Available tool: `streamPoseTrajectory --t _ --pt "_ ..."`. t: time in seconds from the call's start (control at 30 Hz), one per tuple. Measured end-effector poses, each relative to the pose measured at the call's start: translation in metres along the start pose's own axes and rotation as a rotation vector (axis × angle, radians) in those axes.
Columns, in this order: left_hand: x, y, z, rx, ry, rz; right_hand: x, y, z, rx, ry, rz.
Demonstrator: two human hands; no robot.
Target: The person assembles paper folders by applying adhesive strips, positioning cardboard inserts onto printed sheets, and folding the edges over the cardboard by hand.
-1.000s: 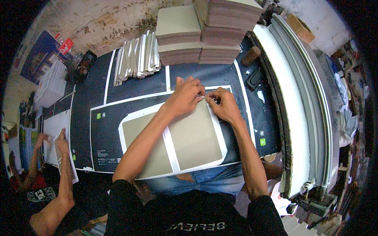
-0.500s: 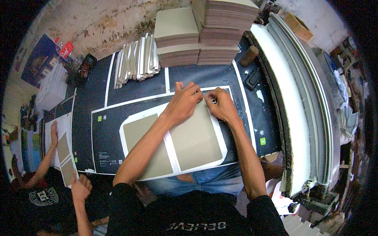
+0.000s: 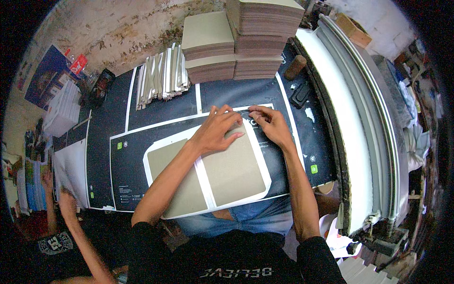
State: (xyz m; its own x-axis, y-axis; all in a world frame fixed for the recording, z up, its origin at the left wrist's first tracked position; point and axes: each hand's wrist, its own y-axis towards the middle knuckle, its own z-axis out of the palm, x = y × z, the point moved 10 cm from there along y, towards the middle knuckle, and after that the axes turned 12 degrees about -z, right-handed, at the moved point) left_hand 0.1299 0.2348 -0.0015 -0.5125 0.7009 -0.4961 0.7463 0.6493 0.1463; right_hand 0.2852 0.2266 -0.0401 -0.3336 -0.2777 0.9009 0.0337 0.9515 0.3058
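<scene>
Two grey boards lie side by side on a white paper sheet (image 3: 204, 182), a white strip showing between them; its corners are cut at a slant. The right board (image 3: 236, 168) is partly covered by my left hand (image 3: 218, 128), which rests near its far edge with fingers bent and the thumb spread away. Just beyond that board's far right corner is my right hand (image 3: 271, 124), its fingers reaching left over the sheet's edge. A small gap parts the index finger from the thumb, and I see nothing held. A dark printed sheet (image 3: 130, 165) lies under the white one.
At the back stand stacks of grey boards (image 3: 208, 35) and a pile of loose strips (image 3: 163, 73). A brown cylinder (image 3: 295, 67) and a black object (image 3: 300, 95) sit at the right, beside a long white roller machine (image 3: 331, 128). A co-worker's blurred hand (image 3: 67, 199) is at left.
My left thumb has spread out over the right board. My right fingers have loosened from a tight pinch. At left, the co-worker's board piece has left view and a white sheet is moving.
</scene>
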Motion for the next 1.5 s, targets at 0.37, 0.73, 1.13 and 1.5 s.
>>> streamPoseTrajectory --t 0.37,0.73,1.13,1.5 --pt "-0.005 0.004 -0.001 -0.011 0.005 0.013 0.014 -0.001 -0.003 -0.062 -0.057 -0.071" --pt "0.002 -0.027 0.007 0.035 -0.023 -0.01 0.016 -0.002 -0.002 -0.063 -0.108 -0.033" --pt "0.005 -0.03 0.007 0.038 -0.004 -0.075 0.02 -0.003 0.001 -0.076 -0.163 -0.065" --pt "-0.009 -0.007 -0.022 -0.204 -0.088 -0.078 0.032 -0.009 0.005 0.003 -0.323 -0.205"
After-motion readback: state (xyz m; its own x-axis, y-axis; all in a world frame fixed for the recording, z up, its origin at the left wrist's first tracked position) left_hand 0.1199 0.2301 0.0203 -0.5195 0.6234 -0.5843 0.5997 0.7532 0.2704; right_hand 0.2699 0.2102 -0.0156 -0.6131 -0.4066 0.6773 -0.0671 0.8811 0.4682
